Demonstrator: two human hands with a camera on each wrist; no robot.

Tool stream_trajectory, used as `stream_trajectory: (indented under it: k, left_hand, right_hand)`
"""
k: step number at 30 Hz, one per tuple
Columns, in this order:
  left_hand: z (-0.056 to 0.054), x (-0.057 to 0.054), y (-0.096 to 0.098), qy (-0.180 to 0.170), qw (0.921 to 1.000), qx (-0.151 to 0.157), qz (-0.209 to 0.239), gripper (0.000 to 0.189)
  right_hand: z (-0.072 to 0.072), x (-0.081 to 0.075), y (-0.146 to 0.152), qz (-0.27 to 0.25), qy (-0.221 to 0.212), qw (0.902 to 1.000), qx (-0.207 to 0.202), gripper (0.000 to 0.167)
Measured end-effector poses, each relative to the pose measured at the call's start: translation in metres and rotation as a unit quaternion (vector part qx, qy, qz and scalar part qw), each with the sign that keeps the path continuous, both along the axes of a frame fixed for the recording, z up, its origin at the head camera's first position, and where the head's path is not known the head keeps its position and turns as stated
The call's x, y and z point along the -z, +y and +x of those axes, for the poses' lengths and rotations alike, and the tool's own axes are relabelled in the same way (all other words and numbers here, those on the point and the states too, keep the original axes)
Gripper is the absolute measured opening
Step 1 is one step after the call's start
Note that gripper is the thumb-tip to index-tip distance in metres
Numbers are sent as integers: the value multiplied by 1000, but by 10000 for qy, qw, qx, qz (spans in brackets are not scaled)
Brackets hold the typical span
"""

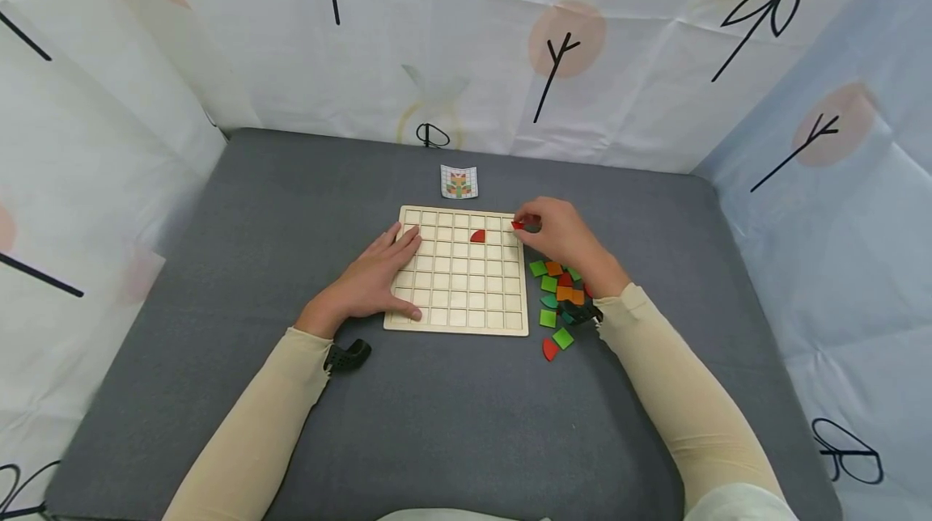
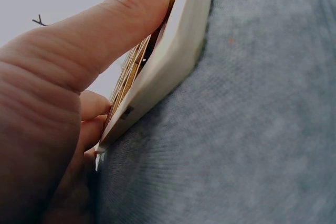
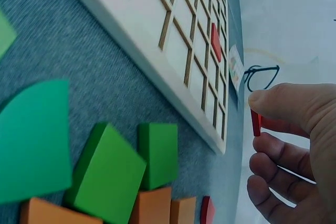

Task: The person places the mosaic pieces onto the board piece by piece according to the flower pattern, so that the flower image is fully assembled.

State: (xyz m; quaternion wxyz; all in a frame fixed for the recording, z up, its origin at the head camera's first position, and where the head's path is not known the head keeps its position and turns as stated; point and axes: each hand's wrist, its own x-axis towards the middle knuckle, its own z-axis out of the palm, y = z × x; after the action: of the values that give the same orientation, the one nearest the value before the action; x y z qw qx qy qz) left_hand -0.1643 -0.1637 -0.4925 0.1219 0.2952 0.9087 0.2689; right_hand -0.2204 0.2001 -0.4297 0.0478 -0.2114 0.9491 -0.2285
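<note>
A wooden grid board point(image 1: 459, 286) lies on the grey table. One red quarter-circle piece point(image 1: 477, 236) sits in a cell in its upper part, and it also shows in the right wrist view. My left hand point(image 1: 374, 274) rests along the board's left side with fingers spread, the thumb over the lower edge. My right hand point(image 1: 557, 230) is at the board's upper right corner. Between its thumb and index finger it pinches a small red piece point(image 3: 256, 123), held above the surface. The piece's full outline is partly hidden by the fingers.
Right of the board lies a loose pile of green squares point(image 1: 548, 318), orange squares point(image 1: 564, 293), teal pieces point(image 1: 548, 302) and red pieces point(image 1: 550, 349). Behind the board is a small pattern card point(image 1: 459, 181). Printed white cloth point(image 1: 480, 76) stands around the table.
</note>
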Motion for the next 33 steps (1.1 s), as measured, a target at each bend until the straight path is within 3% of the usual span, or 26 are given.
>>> stream_trajectory:
  k: [11, 33]
  left_hand:
    - [-1, -1, 0, 22, 10000, 15, -50, 137]
    - [1, -4, 0, 33, 10000, 3, 19, 136]
  right_hand:
    - [-2, -3, -19, -133, -31, 9998, -165, 21]
    - [-8, 6, -48, -202, 8, 9984, -532, 16]
